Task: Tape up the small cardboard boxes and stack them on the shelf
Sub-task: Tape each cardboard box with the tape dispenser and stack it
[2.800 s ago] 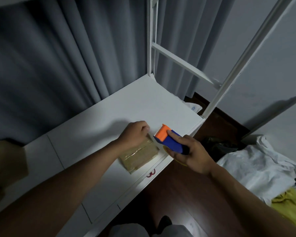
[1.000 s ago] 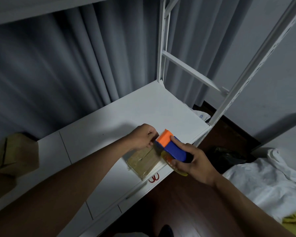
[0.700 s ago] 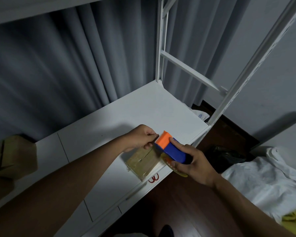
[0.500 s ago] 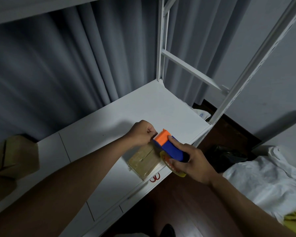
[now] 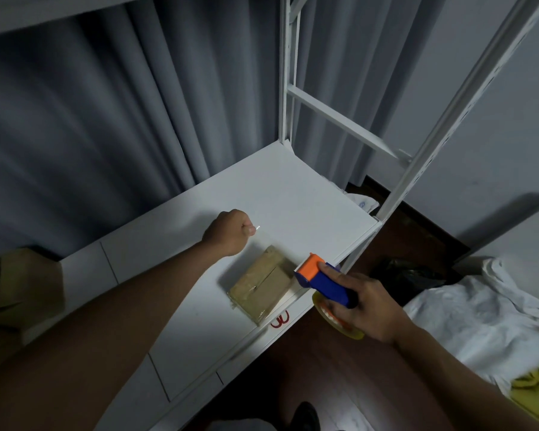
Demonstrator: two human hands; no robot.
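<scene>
The left hand (image 5: pixel 229 233) has been drawn away from the tape dispenser (image 5: pixel 322 279) toward the far side of the shelf (image 5: pixel 293 194), its fingers pinched on the end of a clear strip of tape (barely visible). The dispenser is gripped by the right hand (image 5: pixel 366 309), just right of the small cardboard box (image 5: pixel 260 287), which lies flat near the shelf's near edge. Another cardboard box (image 5: pixel 19 290) is seen at the far left.
</scene>
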